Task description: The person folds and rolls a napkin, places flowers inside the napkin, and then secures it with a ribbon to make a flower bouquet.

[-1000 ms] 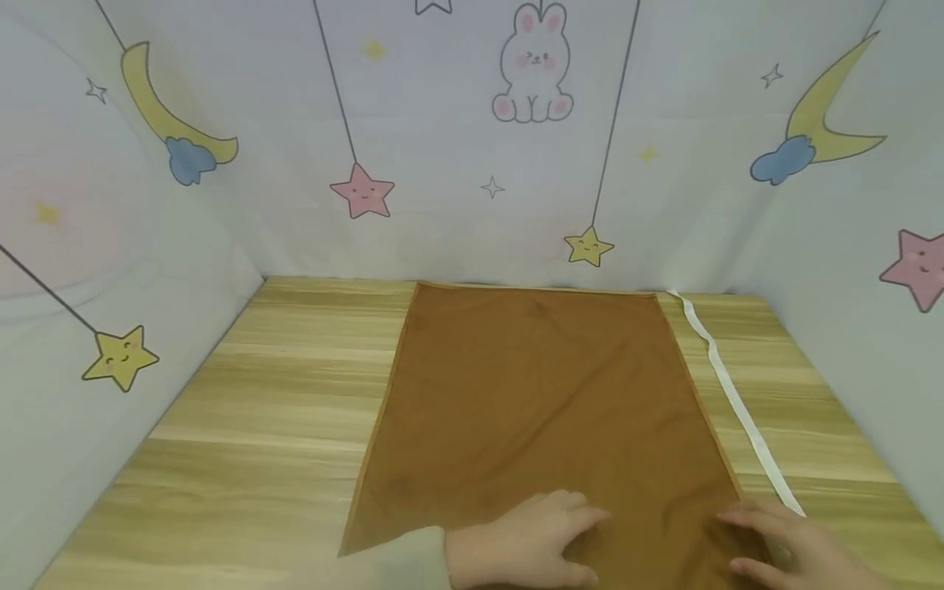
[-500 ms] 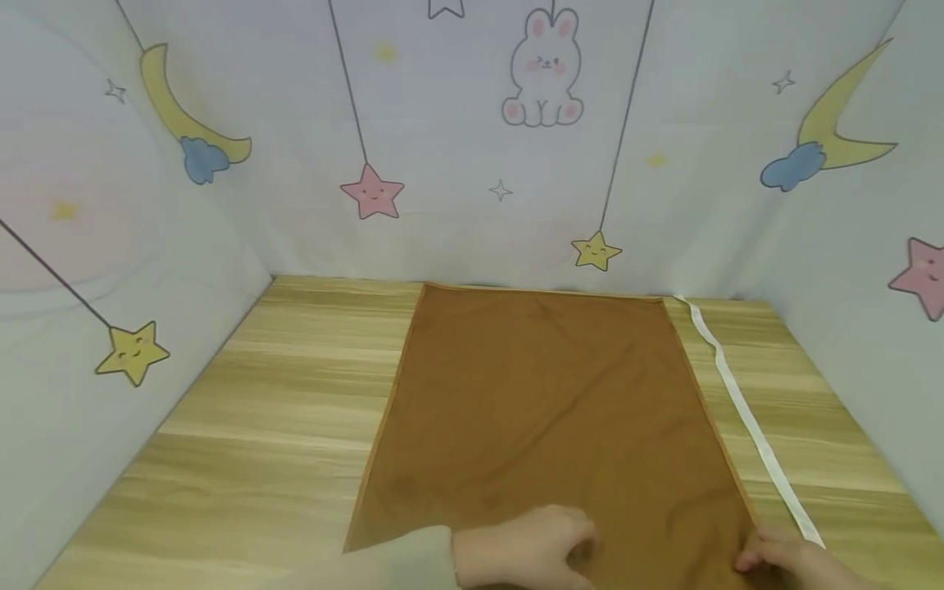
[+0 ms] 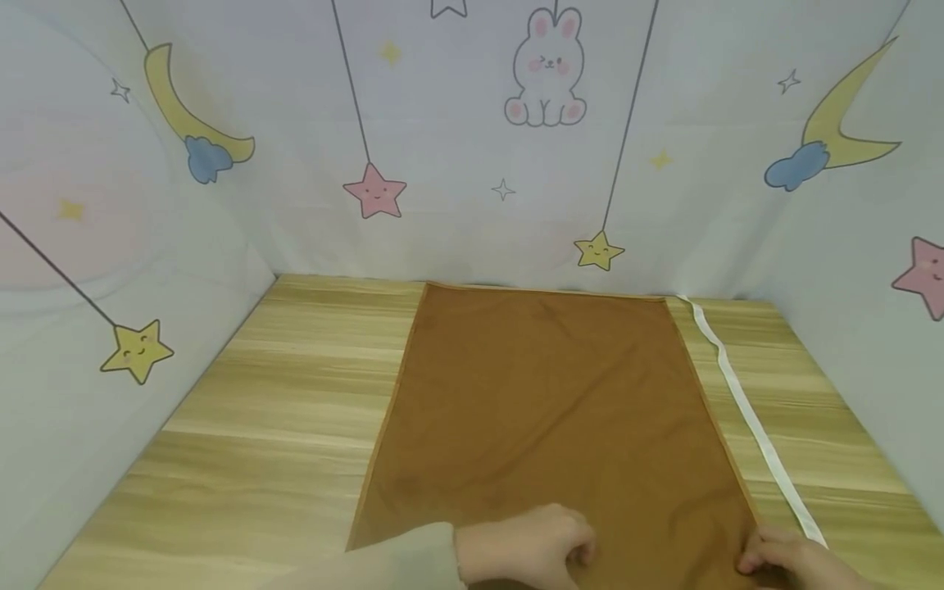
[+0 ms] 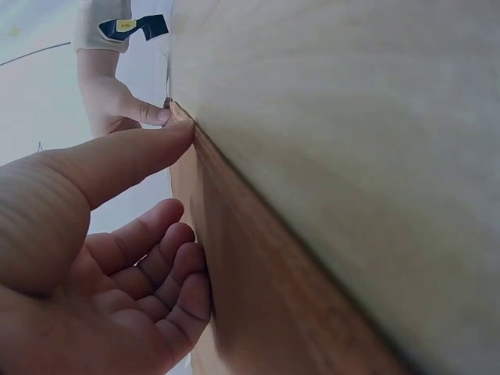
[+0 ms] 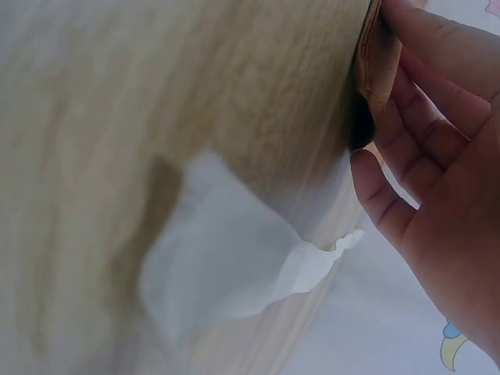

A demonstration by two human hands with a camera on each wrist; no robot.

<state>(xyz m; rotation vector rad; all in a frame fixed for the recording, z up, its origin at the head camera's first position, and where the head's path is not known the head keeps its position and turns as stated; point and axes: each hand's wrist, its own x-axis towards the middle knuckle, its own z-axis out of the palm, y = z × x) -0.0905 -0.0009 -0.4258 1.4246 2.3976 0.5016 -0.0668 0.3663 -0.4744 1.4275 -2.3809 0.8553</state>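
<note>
A brown cloth [image 3: 546,393] with stitched hems lies spread on the wooden table, a few soft wrinkles across it. At its near part is my left hand [image 3: 531,545]; in the left wrist view the thumb [image 4: 168,144] is at the cloth's hem [image 4: 258,211], and the other fingers curl against the brown fabric. My right hand [image 3: 792,561] pinches the cloth's near right edge; the right wrist view shows thumb and fingers around a folded bit of hem [image 5: 379,66]. The cloth's near edge falls outside the head view.
A long white ribbon [image 3: 752,422] runs along the cloth's right side from near its far right corner; its loose end [image 5: 219,258] shows below the right hand. Wood-grain tabletop [image 3: 273,426] borders the cloth. White printed fabric walls [image 3: 457,238] enclose the back and sides.
My right hand has moved down to the cloth's right edge and closed its fingers on it. The left hand's fingers have curled in and dropped slightly. The head view has shifted a little.
</note>
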